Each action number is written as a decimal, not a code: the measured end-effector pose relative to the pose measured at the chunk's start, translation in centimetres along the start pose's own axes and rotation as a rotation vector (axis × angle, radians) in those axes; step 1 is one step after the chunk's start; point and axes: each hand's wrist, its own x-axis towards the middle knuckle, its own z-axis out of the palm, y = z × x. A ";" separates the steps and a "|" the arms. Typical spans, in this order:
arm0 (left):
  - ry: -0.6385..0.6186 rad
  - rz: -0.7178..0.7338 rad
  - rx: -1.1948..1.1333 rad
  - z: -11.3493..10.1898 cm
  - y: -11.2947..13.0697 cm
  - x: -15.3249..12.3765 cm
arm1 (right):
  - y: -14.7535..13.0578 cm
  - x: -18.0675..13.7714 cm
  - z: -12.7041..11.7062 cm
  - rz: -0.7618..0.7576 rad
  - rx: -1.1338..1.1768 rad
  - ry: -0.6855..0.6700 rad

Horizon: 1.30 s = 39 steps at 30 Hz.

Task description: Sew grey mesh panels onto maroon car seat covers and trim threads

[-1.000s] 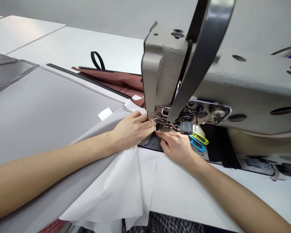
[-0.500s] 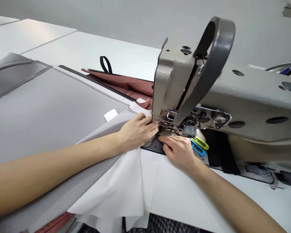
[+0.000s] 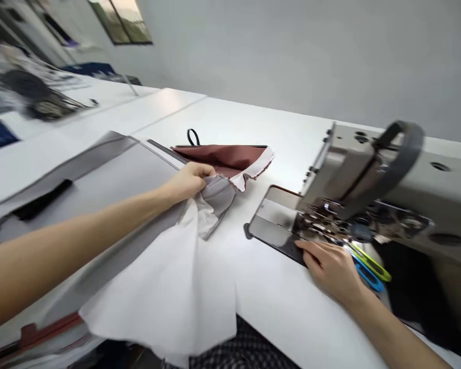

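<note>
Grey fabric (image 3: 215, 197) is bunched in the left hand (image 3: 188, 182), whose fingers are clenched on its crumpled end. It lies on the table (image 3: 292, 318), well left of the sewing machine (image 3: 369, 169). Just behind it lies a maroon piece (image 3: 230, 154) with a pale frayed edge; whether the two touch is hard to tell, since the hand covers the place where they meet. A black loop (image 3: 193, 137) stands up behind the maroon piece, its base hidden. A white sheet (image 3: 169, 302) spills from under the grey fabric over the table's near edge and covers part of a checked cloth (image 3: 249, 353). The right hand (image 3: 332, 266) lies released, palm down, grasping nothing, its fingertips on the near edge of the dark plate (image 3: 272, 220) below the machine's head. The needle area is smeared by blur, and no needle can be made out. Green snips (image 3: 372, 262) and blue snips (image 3: 367, 275) lie partly hidden behind that hand. The machine is cut off at the right edge, and the clutter at far left is too blurred to name.
</note>
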 end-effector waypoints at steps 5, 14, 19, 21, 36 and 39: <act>0.025 -0.118 -0.292 -4.1 -0.9 -8.2 | 0.8 -0.6 0.9 -0.132 -0.157 0.028; -0.087 -0.048 -0.416 -3.8 0.1 -12.2 | -4.5 2.2 0.1 -0.354 -0.028 -0.072; -0.101 0.012 -0.447 -4.2 0.0 -13.0 | -10.0 6.7 -2.0 -0.463 0.047 0.066; -0.112 0.020 -0.461 -4.4 -0.2 -13.2 | -12.1 8.5 -2.9 -0.502 0.089 0.120; -0.020 0.586 0.369 -2.5 1.9 -18.7 | -18.4 21.7 -3.7 -0.417 0.129 -1.034; -0.118 0.380 0.299 -2.3 1.4 -19.2 | -17.3 21.3 -2.5 -0.312 0.515 -1.314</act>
